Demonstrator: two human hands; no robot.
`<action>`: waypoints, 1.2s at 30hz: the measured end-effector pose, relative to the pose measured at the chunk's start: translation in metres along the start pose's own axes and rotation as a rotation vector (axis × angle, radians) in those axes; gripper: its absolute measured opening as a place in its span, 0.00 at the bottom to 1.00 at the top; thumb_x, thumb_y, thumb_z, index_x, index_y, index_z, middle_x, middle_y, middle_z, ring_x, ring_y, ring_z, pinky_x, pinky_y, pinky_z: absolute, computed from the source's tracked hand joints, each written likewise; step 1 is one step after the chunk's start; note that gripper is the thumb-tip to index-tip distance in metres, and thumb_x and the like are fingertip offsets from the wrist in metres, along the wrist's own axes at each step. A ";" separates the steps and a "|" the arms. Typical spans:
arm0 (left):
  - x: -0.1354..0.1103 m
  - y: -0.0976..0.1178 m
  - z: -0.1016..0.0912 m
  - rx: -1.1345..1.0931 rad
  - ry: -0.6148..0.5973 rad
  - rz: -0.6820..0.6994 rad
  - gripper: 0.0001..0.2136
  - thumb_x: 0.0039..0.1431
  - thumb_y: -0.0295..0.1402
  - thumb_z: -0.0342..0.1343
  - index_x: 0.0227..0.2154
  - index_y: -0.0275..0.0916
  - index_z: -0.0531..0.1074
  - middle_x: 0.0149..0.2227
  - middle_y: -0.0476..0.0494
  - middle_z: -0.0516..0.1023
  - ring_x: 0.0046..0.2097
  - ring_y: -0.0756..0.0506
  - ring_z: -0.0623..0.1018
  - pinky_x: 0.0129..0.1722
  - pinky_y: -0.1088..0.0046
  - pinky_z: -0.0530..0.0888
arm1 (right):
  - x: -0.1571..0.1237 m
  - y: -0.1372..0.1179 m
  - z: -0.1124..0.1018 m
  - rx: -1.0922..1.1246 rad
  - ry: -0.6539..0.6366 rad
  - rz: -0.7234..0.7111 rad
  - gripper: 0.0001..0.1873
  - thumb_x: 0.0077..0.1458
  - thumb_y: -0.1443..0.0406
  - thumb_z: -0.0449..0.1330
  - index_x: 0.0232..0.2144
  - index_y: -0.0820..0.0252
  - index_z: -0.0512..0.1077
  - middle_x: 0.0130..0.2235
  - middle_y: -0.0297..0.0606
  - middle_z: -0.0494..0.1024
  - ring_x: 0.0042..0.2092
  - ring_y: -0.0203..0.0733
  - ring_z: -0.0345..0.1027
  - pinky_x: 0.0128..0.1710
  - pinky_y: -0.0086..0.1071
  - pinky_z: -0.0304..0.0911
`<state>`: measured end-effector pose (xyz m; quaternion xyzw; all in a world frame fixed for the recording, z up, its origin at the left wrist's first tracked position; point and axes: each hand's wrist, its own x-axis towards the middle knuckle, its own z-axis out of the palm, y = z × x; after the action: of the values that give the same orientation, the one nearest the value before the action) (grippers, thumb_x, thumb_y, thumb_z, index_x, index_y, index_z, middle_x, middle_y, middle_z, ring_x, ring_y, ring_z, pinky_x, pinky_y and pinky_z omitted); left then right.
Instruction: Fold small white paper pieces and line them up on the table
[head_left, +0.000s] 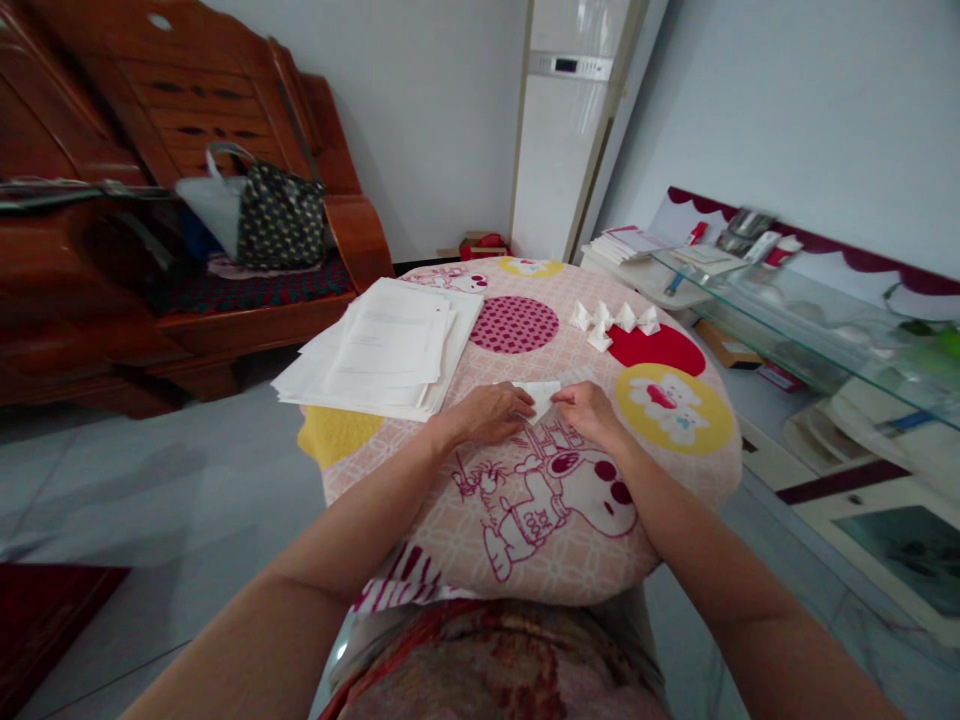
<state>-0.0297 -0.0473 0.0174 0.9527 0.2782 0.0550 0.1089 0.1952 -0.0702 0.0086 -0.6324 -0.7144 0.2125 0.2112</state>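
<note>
A small white folded paper point(541, 396) lies on the pink cartoon-print cloth point(525, 520) covering a round table. My left hand point(491, 412) presses down on the paper's left side, fingers curled flat over it. My right hand point(592, 408) pinches the paper's right edge with closed fingertips. Several finished small white folded paper pieces point(613, 320) sit in a row further back on the cloth. A stack of white paper sheets point(390, 348) lies at the table's left, overhanging the edge.
A dark wooden bench point(150, 200) with a spotted handbag point(279, 215) stands at the left. A tall white air conditioner point(562, 130) is at the back. A glass-topped cabinet point(810, 310) with books and bottles runs along the right. The floor is grey tile.
</note>
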 end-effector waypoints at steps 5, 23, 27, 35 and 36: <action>0.001 -0.001 0.002 0.005 0.010 -0.003 0.15 0.62 0.31 0.55 0.50 0.45 0.79 0.58 0.46 0.77 0.58 0.41 0.76 0.55 0.65 0.73 | -0.013 -0.010 0.004 -0.035 -0.060 -0.043 0.14 0.51 0.71 0.56 0.16 0.61 0.74 0.15 0.32 0.68 0.21 0.34 0.60 0.24 0.29 0.49; 0.000 0.002 0.001 0.012 0.036 -0.007 0.13 0.62 0.30 0.55 0.47 0.45 0.80 0.56 0.46 0.79 0.55 0.41 0.78 0.51 0.65 0.75 | -0.003 -0.012 -0.008 0.112 -0.036 -0.143 0.10 0.54 0.71 0.58 0.31 0.62 0.81 0.25 0.36 0.79 0.27 0.38 0.70 0.29 0.28 0.61; 0.000 0.009 0.001 0.048 0.035 -0.021 0.10 0.63 0.30 0.54 0.42 0.42 0.80 0.55 0.43 0.79 0.54 0.40 0.78 0.49 0.66 0.75 | 0.026 0.004 -0.010 -0.193 0.127 -0.299 0.11 0.53 0.73 0.59 0.37 0.64 0.80 0.39 0.47 0.82 0.42 0.47 0.73 0.45 0.35 0.64; 0.001 0.018 0.004 0.096 0.051 -0.045 0.10 0.65 0.30 0.53 0.41 0.40 0.80 0.50 0.38 0.80 0.49 0.40 0.79 0.44 0.67 0.76 | 0.031 0.018 0.015 -0.247 0.087 -0.391 0.10 0.61 0.71 0.56 0.39 0.61 0.78 0.44 0.46 0.78 0.48 0.47 0.68 0.52 0.39 0.62; 0.001 0.019 0.004 0.103 0.046 -0.046 0.10 0.65 0.30 0.52 0.41 0.40 0.80 0.50 0.38 0.80 0.48 0.40 0.79 0.43 0.67 0.76 | 0.031 0.019 0.016 -0.238 0.090 -0.394 0.10 0.60 0.71 0.56 0.38 0.61 0.78 0.44 0.45 0.78 0.48 0.47 0.68 0.52 0.39 0.61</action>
<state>-0.0187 -0.0629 0.0180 0.9489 0.3049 0.0599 0.0544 0.1981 -0.0382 -0.0142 -0.5098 -0.8340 0.0530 0.2044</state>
